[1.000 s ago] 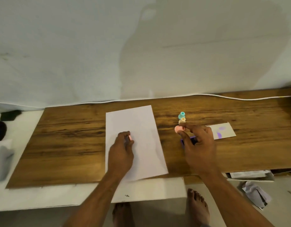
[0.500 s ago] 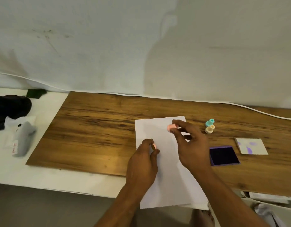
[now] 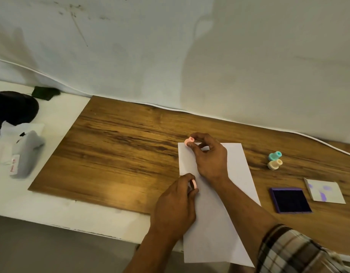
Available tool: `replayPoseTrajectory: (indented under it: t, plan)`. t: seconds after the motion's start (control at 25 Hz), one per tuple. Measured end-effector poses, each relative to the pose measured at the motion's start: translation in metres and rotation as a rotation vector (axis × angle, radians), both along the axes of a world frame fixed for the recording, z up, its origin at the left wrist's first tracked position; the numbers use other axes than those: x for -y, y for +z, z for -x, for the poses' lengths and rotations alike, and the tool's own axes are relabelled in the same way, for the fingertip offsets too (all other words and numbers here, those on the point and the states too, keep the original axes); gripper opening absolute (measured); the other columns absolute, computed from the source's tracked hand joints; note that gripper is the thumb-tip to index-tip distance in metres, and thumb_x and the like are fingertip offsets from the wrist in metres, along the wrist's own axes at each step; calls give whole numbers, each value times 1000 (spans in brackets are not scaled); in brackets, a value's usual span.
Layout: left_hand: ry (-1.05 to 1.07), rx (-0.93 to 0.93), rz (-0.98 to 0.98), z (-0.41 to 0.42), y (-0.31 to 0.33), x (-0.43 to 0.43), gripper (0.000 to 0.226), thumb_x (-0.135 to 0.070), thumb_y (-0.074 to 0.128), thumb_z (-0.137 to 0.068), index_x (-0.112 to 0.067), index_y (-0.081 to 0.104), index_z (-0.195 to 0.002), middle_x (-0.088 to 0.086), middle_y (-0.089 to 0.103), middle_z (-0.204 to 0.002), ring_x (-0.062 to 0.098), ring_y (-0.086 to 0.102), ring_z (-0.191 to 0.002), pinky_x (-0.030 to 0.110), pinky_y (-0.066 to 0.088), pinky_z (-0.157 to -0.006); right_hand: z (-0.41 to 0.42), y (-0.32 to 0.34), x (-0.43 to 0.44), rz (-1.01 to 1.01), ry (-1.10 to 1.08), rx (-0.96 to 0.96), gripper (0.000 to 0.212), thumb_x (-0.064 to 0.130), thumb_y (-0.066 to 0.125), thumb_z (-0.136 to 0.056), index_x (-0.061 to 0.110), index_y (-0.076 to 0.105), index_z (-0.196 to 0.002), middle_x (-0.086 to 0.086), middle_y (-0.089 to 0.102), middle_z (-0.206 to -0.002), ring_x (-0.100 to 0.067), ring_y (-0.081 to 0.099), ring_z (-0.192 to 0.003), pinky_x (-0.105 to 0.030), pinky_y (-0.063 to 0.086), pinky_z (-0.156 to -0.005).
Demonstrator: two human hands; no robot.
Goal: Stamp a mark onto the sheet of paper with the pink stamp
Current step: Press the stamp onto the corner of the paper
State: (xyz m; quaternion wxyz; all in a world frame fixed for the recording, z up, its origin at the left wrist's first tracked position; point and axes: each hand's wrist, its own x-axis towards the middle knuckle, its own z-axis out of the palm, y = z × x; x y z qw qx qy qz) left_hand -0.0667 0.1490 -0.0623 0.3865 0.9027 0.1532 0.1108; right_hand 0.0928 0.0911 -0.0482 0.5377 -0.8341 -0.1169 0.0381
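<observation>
Pink ring-shaped cap (image 3: 193,184) pinched in left hand (image 3: 175,207), resting on plain white sheet of paper (image 3: 215,223). Small pink plastic stamp (image 3: 189,142) gripped in right hand (image 3: 208,157) at sheet's far-left corner. No mark visible yet; pressing probably remains. Purple ink pad (image 3: 290,200) lying open rightward.

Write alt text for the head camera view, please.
The right hand holds the pink stamp at the far left corner of the white sheet of paper on a wooden board; the left hand pinches a small pink cap.
</observation>
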Motion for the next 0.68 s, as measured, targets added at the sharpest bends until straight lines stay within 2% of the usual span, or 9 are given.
replayPoseTrajectory:
  t: [0.12,0.24,0.4,0.6,0.68]
  plan:
    - [11,48,1,1,-1,0,37,-39,53,-100,-24,53,-134,0,73,-115,14,71,-91,17,46,-81,2,-5,-3,55,5,17,21,41,81,-92,40,78,-113,12,75,-121,-9,66,-100,-24,55,-84]
    - [34,116,-36,1,-1,1,34,-35,57,-97,-29,47,-128,-2,75,-106,12,72,-82,13,44,-75,3,-8,-5,78,19,35,21,43,79,-92,42,78,-114,15,71,-120,-12,66,-102,-26,56,-86]
    - [39,142,-57,0,-5,1,37,-31,62,-93,-26,48,-127,-1,76,-102,11,72,-77,12,44,-74,3,-12,-5,120,23,38,24,44,78,-94,44,77,-117,8,71,-124,-13,64,-104,-21,51,-84]
    - [27,112,-58,-1,-8,-1,39,-35,58,-95,-18,59,-130,2,75,-109,15,73,-85,16,46,-80,2,-15,-6,178,33,77,27,46,77,-94,44,76,-120,11,65,-119,-14,63,-103,-27,54,-88]
    - [25,82,-37,-1,-7,-1,42,-40,53,-97,-19,58,-133,1,74,-114,15,72,-91,17,45,-83,2,-17,-6,214,49,122,29,45,76,-95,42,75,-124,7,67,-119,-11,59,-101,-19,48,-84]
